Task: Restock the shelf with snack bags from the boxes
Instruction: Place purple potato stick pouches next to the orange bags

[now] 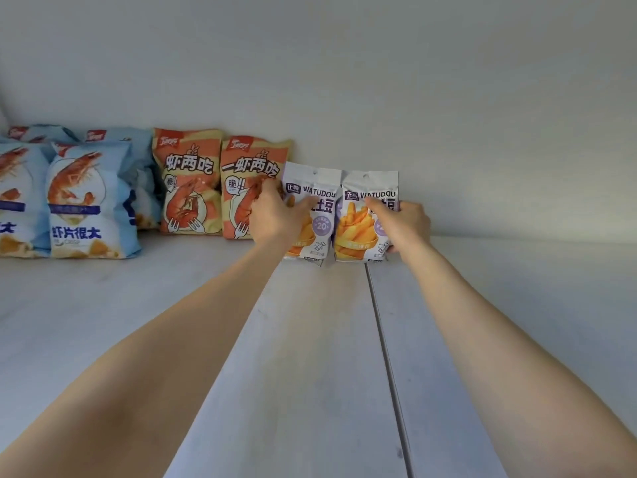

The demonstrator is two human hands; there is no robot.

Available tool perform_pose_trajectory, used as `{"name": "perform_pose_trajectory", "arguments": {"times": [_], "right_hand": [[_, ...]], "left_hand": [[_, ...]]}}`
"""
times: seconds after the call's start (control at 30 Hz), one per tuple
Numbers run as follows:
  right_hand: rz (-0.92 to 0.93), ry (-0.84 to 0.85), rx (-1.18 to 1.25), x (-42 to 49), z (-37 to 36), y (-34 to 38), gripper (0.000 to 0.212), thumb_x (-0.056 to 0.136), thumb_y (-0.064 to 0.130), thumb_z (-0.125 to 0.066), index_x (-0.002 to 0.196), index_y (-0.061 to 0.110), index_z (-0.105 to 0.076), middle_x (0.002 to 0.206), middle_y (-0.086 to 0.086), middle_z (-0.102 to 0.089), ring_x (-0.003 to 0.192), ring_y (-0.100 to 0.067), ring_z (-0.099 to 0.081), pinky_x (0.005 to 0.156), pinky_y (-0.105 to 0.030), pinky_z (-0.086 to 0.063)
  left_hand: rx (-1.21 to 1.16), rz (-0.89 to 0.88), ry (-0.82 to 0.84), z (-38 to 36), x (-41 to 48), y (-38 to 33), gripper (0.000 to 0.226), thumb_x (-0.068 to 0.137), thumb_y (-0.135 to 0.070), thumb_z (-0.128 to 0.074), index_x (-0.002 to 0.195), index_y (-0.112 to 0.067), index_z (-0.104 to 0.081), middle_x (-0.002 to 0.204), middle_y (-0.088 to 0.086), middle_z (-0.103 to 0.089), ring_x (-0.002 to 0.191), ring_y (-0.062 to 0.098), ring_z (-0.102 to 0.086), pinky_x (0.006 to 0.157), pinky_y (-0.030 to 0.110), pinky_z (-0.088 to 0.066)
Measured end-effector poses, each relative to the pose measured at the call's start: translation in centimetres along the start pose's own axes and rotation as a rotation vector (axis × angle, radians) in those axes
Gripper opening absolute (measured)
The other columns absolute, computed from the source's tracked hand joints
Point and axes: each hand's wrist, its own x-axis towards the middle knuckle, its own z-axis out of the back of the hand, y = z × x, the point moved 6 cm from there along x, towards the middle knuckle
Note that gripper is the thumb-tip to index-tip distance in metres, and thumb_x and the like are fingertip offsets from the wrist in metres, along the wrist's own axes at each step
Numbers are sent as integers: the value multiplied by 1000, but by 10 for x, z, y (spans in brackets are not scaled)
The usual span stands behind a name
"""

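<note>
Shelf point(310, 339) is partly stocked: blue shrimp-chip bags point(82, 201) and orange bags point(188, 181) line the back. Left hand point(275, 215) grips one fries bag point(319, 188), right hand point(406, 224) grips the other fries bag point(358, 229) — both upright beside the orange ones. Room on the right, so probably more to go.

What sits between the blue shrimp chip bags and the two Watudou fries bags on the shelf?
Two orange shrimp snack bags, standing side by side against the back wall, in the head view.
</note>
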Motion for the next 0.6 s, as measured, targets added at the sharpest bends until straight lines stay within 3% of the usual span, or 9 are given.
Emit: {"name": "perform_pose_trajectory", "arguments": {"times": [0.1,0.17,0.23,0.33,0.43,0.6], "right_hand": [[-17,19,10,26,-12,-2,38,73,56,-73,65,20,-63,62,8,-63,70,-15,-65,78,-46,-59],[-57,75,18,41,-22,-7,38,70,57,-74,71,21,-63,71,5,-66,76,-17,-66,82,-46,-57],[-124,164,30,50,-30,-14,50,61,59,-80,86,19,-66,87,1,-69,86,-19,-67,79,-43,-58],[-146,243,22,61,-36,-26,76,38,49,-88,104,18,-66,99,0,-70,89,-17,-69,57,-29,-55],[-62,212,-68,74,-36,-37,88,23,50,-81,104,19,-66,98,1,-72,91,-18,-70,73,-37,-59],[42,166,-76,79,-39,-38,49,60,25,-88,104,18,-66,99,2,-71,90,-16,-66,75,-26,-51]], "left_hand": [[2,6,2,-16,21,3,53,74,-48,-78,108,-16,-54,101,-3,-68,94,18,-64,75,32,-49],[-1,13,-3,-27,31,6,52,75,-46,-77,110,-15,-54,102,-3,-68,95,18,-64,77,32,-49],[-6,21,-1,-38,38,10,52,76,-44,-77,111,-14,-53,103,-2,-68,96,18,-63,76,30,-46],[-26,55,12,-55,44,20,48,79,-44,-75,107,-12,-52,96,-4,-63,93,19,-61,72,29,-42],[-5,74,15,-65,48,27,47,82,-43,-71,108,-9,-53,98,-1,-60,88,19,-55,73,28,-36],[56,69,52,-77,64,29,47,84,-46,-68,108,-7,-56,107,6,-65,102,28,-60,75,32,-40]]}}
